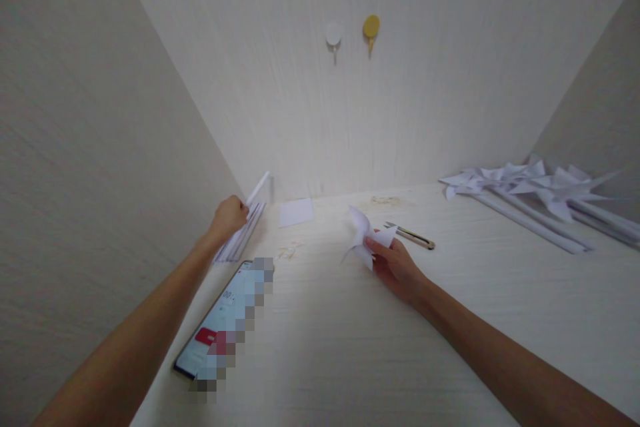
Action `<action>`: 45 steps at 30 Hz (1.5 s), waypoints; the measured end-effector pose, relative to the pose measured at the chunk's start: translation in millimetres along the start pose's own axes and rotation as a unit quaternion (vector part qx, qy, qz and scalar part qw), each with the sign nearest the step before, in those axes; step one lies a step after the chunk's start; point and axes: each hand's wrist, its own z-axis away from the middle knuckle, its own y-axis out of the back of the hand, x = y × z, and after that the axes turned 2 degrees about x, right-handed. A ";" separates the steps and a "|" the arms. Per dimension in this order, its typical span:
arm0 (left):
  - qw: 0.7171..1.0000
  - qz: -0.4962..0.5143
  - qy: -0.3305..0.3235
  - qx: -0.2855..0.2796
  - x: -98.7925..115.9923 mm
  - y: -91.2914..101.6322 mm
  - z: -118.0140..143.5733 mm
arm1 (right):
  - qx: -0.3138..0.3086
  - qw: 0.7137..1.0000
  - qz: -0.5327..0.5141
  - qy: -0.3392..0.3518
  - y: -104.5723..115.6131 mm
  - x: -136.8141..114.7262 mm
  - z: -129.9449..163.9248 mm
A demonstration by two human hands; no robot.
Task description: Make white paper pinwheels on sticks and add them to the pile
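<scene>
A folded white paper pinwheel head [365,235] sits pinched in the fingers of the right hand [397,269], held just above the counter [450,320]. Just beyond those fingers lies a utility knife [411,235]. The left hand [227,219] is closed around 1 white paper stick [257,188], lifted from a bundle of sticks [240,240] beneath it. A phone [220,320] lies near that forearm; finished pinwheels [540,197] rest far right.

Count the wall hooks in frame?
2. A white hook and a yellow hook sit side by side, apart, high on the back wall. None looks hidden.
</scene>
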 end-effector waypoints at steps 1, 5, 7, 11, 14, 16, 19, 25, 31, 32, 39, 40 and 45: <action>0.998 0.053 0.007 -0.018 8.4 -0.3 10.9 | -0.003 1.000 -0.013 -0.004 -0.3 -0.9 0.4; 0.784 0.578 0.127 -0.184 44.3 -17.4 74.4 | -0.012 0.998 -0.050 -0.044 -0.4 -7.0 5.3; 0.686 0.665 0.153 -0.253 58.2 -31.6 106.1 | -0.009 0.995 -0.061 -0.083 0.6 -10.0 8.1; 0.589 0.717 0.157 -0.339 75.4 -59.2 140.8 | 0.001 0.986 -0.084 -0.142 5.8 -12.6 9.0; 0.597 0.710 0.134 -0.350 82.1 -72.0 144.0 | 0.000 0.981 -0.097 -0.167 10.6 -12.0 5.8; 0.620 0.700 0.110 -0.337 84.2 -77.0 142.8 | -0.007 0.978 -0.113 -0.178 12.6 -11.5 3.9; 0.658 0.686 0.079 -0.299 83.8 -82.0 143.5 | -0.017 0.971 -0.150 -0.185 13.4 -11.5 2.8; 0.714 0.635 0.029 -0.295 77.3 -86.0 155.1 | -0.006 0.961 -0.222 -0.164 15.6 -13.2 0.9; 0.750 0.594 -0.005 -0.290 78.1 -85.7 160.2 | 0.010 0.962 -0.227 -0.150 19.0 -13.3 -1.6; 0.752 0.592 -0.006 -0.290 78.5 -85.5 160.3 | 0.012 0.963 -0.227 -0.146 18.7 -13.3 -1.6; 0.755 0.588 -0.004 -0.290 79.8 -85.2 160.6 | 0.037 0.963 -0.230 -0.134 16.4 -15.6 0.2; 0.755 0.587 -0.004 -0.291 79.7 -85.2 160.6 | 0.038 0.963 -0.233 -0.131 16.2 -15.9 0.4; 0.757 0.585 -0.006 -0.291 78.9 -85.7 160.6 | 0.037 0.963 -0.233 -0.131 15.1 -16.2 0.8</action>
